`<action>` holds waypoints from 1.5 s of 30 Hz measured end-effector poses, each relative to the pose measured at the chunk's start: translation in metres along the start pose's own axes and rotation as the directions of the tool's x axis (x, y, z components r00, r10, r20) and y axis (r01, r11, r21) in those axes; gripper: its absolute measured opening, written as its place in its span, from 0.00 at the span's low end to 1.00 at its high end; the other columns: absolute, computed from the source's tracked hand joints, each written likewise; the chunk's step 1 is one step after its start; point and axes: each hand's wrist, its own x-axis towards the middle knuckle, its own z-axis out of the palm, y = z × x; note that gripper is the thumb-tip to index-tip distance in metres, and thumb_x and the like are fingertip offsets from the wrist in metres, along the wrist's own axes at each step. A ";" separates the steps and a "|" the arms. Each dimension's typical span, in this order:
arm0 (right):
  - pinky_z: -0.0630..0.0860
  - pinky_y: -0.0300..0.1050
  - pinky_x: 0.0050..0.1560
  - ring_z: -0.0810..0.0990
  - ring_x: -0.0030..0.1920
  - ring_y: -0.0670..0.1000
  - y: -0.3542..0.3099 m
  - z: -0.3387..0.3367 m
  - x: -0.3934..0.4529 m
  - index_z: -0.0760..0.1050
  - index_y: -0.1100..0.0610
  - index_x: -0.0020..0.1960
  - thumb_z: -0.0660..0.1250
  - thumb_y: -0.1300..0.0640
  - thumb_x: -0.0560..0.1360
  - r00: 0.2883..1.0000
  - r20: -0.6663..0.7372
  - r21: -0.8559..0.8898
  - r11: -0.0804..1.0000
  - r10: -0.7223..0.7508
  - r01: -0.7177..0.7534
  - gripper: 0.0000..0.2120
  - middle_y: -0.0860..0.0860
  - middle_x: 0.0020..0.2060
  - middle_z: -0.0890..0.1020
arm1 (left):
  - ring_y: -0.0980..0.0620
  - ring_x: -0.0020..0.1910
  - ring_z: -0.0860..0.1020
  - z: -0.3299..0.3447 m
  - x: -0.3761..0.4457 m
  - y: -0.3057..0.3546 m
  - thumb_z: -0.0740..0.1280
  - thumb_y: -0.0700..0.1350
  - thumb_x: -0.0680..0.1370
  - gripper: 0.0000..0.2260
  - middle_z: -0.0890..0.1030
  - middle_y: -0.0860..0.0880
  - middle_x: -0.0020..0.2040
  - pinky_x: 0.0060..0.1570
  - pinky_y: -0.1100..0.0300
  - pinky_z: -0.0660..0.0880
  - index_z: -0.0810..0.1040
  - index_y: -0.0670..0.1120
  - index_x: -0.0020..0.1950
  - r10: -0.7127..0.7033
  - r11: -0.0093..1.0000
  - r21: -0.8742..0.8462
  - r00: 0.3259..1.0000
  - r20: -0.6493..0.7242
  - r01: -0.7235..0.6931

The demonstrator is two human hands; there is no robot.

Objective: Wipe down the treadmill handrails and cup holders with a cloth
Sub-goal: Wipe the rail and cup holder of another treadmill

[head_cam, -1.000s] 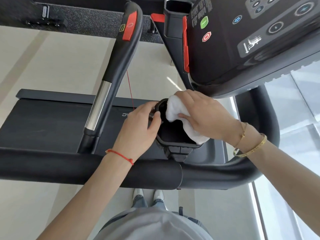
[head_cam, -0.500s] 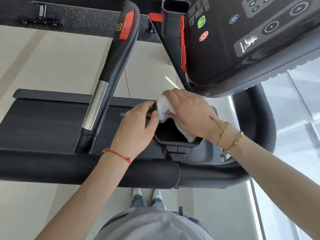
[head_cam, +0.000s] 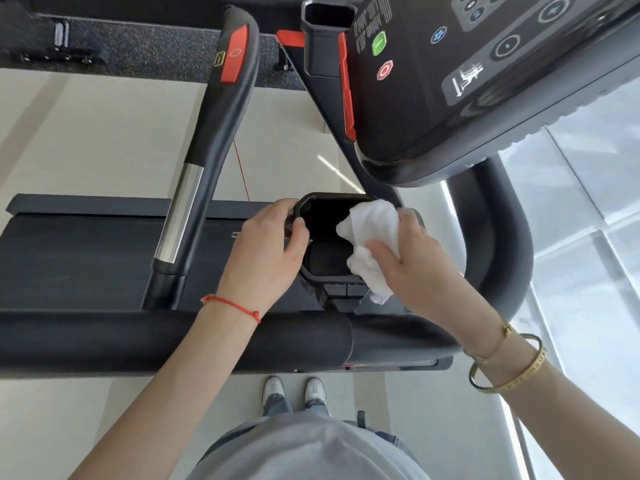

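Head view, looking down over the treadmill. Cup holder [head_cam: 323, 237]: black moulded plastic, angular octagon-like rim, dark hollow interior, fixed just above the thick black padded handrail [head_cam: 173, 341] that crosses the frame. Left hand [head_cam: 266, 258] grips the holder's left rim, thumb curled over the edge into the opening, fingers wrapped round the outer wall. Red cord bracelet [head_cam: 232, 304] on that wrist. Right hand [head_cam: 415, 268] holds the cloth [head_cam: 372, 244]: white, soft, bunched into folds, pinched between thumb and fingers and pressed against the holder's right rim and inner wall; a loose tail of it hangs over the lower right edge. Two gold bracelets [head_cam: 509, 372] on the right wrist, one a thin chain, one a rigid bangle with engraved marks. Second handrail [head_cam: 211, 147] runs upward from the padded bar: matte black, rounded, with a polished chrome sleeve low down and a red insert near its top. A thin red cord [head_cam: 244, 181] hangs beside it. Console [head_cam: 467, 81] at upper right: smooth dark panel, rounded grey edge, one green button and one red octagonal button. Another cup holder [head_cam: 327, 32], rectangular and black, stands at the top next to the console. Dark textured belt [head_cam: 86, 251] lies below. Pale floor; white shoes [head_cam: 294, 391] visible at the bottom.
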 end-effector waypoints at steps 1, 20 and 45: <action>0.61 0.36 0.34 0.72 0.45 0.51 0.001 -0.001 0.002 0.64 0.63 0.64 0.59 0.51 0.81 1.000 0.011 0.003 1.000 0.007 -0.007 0.19 0.54 0.51 0.74 | 0.57 0.47 0.79 0.000 0.000 0.001 0.60 0.45 0.81 0.12 0.81 0.52 0.50 0.45 0.73 0.71 0.77 0.47 0.62 0.001 1.000 -0.001 1.000 0.002 -0.001; 0.78 0.49 0.51 0.79 0.53 0.55 -0.013 -0.018 0.036 0.72 0.65 0.58 0.59 0.53 0.82 0.989 0.142 0.186 0.979 0.052 -0.079 0.16 0.58 0.51 0.81 | 0.52 0.49 0.79 -0.001 0.000 0.006 0.59 0.45 0.81 0.12 0.81 0.51 0.52 0.51 0.57 0.76 0.77 0.47 0.62 -0.012 0.999 0.043 1.000 0.000 0.012; 0.76 0.45 0.37 0.80 0.35 0.52 -0.040 0.004 -0.018 0.75 0.56 0.45 0.72 0.45 0.71 0.785 0.233 -0.511 0.615 -0.574 0.601 0.15 0.50 0.35 0.78 | 0.52 0.40 0.77 -0.009 -0.001 0.005 0.53 0.44 0.84 0.16 0.81 0.47 0.43 0.39 0.71 0.69 0.79 0.45 0.61 -0.040 0.997 -0.066 0.999 0.012 0.041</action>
